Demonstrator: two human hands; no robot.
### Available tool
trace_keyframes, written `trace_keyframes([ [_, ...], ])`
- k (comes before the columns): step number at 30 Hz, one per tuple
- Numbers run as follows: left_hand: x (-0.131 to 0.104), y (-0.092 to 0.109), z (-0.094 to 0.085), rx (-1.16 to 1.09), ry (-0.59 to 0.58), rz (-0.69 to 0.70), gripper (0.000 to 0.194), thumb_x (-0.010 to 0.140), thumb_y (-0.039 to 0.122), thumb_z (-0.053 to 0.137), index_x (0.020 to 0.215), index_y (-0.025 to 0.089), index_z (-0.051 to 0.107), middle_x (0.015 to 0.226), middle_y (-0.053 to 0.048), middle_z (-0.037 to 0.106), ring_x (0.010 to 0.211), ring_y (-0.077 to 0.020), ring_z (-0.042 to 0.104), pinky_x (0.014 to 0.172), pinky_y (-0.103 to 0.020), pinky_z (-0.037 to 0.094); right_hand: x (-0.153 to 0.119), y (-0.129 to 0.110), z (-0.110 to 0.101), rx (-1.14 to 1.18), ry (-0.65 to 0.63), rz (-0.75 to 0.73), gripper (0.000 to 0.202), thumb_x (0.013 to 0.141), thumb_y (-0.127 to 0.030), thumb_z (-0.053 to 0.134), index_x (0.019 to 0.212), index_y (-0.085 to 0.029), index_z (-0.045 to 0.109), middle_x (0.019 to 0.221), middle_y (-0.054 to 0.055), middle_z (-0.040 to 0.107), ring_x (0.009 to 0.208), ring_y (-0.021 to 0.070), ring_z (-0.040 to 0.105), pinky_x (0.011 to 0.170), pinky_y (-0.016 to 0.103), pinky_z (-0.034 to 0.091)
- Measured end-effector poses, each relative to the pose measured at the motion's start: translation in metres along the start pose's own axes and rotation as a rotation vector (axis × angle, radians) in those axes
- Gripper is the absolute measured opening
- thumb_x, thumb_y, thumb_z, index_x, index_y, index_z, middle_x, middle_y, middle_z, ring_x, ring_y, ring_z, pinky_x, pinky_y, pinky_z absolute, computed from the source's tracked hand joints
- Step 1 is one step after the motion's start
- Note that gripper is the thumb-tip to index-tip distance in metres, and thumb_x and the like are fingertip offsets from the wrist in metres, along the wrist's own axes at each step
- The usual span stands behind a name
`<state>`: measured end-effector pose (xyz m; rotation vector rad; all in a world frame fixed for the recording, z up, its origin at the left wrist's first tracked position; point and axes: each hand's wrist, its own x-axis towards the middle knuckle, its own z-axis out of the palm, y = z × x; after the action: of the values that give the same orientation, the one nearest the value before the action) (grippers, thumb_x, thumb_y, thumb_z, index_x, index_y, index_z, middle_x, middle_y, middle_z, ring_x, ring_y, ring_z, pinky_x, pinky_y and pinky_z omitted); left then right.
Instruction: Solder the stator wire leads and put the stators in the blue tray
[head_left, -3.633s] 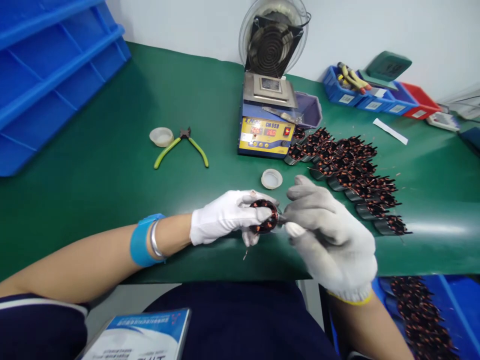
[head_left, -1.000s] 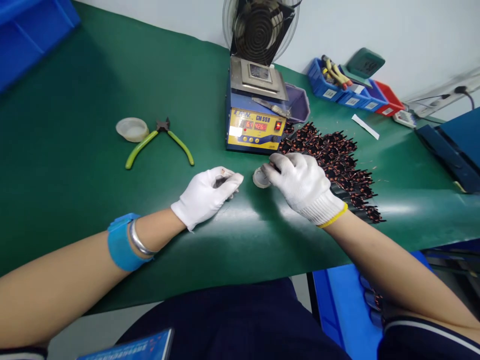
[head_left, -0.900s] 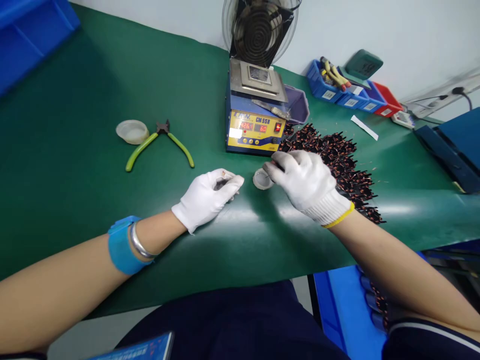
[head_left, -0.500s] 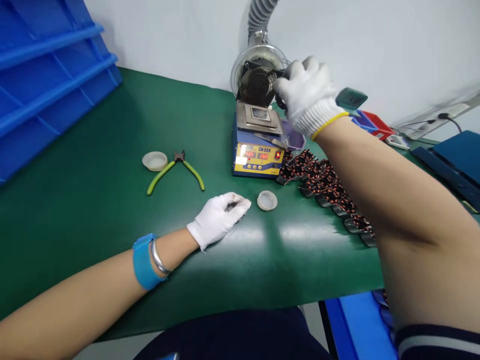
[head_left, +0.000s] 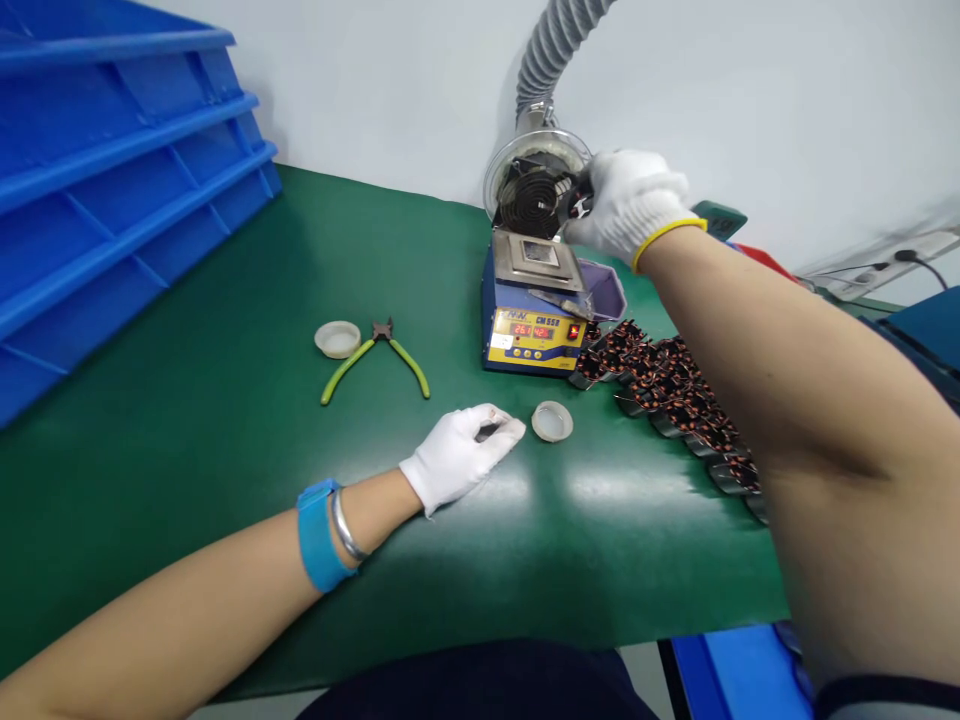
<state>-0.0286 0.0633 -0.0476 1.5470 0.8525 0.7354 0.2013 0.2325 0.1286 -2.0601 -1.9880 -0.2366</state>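
Note:
My right hand [head_left: 626, 205], in a white knit glove with a yellow cuff edge, is raised behind and right of the solder pot [head_left: 534, 340]. Its fingers close round a small dark part [head_left: 577, 203] with pale metallic spots; the glove hides most of it, so its kind is unclear. My left hand [head_left: 461, 455], gloved in white, rests on the green mat, thumb and fingertips together. A dark spot shows between them, but I cannot make out what it is. Just right of those fingertips sits a small shallow dish [head_left: 553, 421].
Green-handled cutting pliers [head_left: 347, 374] lie spread beside a second dish [head_left: 337, 340]. Rows of copper-wound coils [head_left: 675, 385] stand under my right forearm. Behind the pot are a round fume hood [head_left: 499, 165] and grey hose [head_left: 559, 45]. Blue crates [head_left: 135, 200] stack at left; a purple bin [head_left: 606, 290] is near the pot.
The view has shifted, so the bench appears lower and further right. My right hand still grips the dark part, now turned differently. My left hand keeps its place beside the dish.

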Motion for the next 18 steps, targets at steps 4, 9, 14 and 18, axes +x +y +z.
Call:
trace_keyframes([
  [4, 0.000, -0.001, 0.000, 0.023, -0.002, 0.021, 0.029, 0.089, 0.048, 0.060, 0.082, 0.021, 0.065, 0.075, -0.002, 0.069, 0.067, -0.0170, 0.063, 0.075, -0.032, 0.053, -0.008, -0.011, -0.001, -0.051, 0.051, 0.151, 0.051, 0.081, -0.050, 0.077, 0.111, -0.009, 0.070, 0.114, 0.020, 0.069, 0.115, 0.0414, 0.065, 0.096, 0.059, 0.048],
  [9, 0.001, -0.001, 0.000, 0.044, -0.014, 0.029, 0.029, 0.089, 0.048, 0.059, 0.082, 0.020, 0.065, 0.076, -0.002, 0.070, 0.068, -0.0171, 0.064, 0.074, -0.031, 0.053, -0.012, -0.016, 0.022, 0.019, 0.047, 0.153, 0.048, 0.083, -0.047, 0.073, 0.112, -0.009, 0.068, 0.121, 0.020, 0.068, 0.119, 0.0379, 0.063, 0.101, 0.055, 0.048],
  [14, 0.001, -0.001, -0.001, 0.042, -0.019, 0.017, 0.031, 0.089, 0.051, 0.059, 0.083, 0.021, 0.065, 0.077, -0.003, 0.071, 0.068, -0.0177, 0.065, 0.073, -0.032, 0.054, -0.013, -0.015, 0.024, 0.091, 0.066, 0.149, 0.042, 0.086, -0.047, 0.067, 0.105, -0.009, 0.065, 0.118, 0.017, 0.067, 0.123, 0.0348, 0.061, 0.105, 0.052, 0.046],
  [18, 0.000, -0.001, -0.002, 0.057, -0.015, 0.020, 0.033, 0.089, 0.052, 0.060, 0.083, 0.021, 0.065, 0.079, -0.004, 0.072, 0.072, -0.0189, 0.067, 0.075, -0.033, 0.055, -0.016, -0.013, 0.016, 0.209, 0.130, 0.180, 0.037, 0.085, -0.048, 0.071, 0.098, -0.014, 0.065, 0.107, 0.013, 0.068, 0.118, 0.0341, 0.062, 0.105, 0.051, 0.047],
])
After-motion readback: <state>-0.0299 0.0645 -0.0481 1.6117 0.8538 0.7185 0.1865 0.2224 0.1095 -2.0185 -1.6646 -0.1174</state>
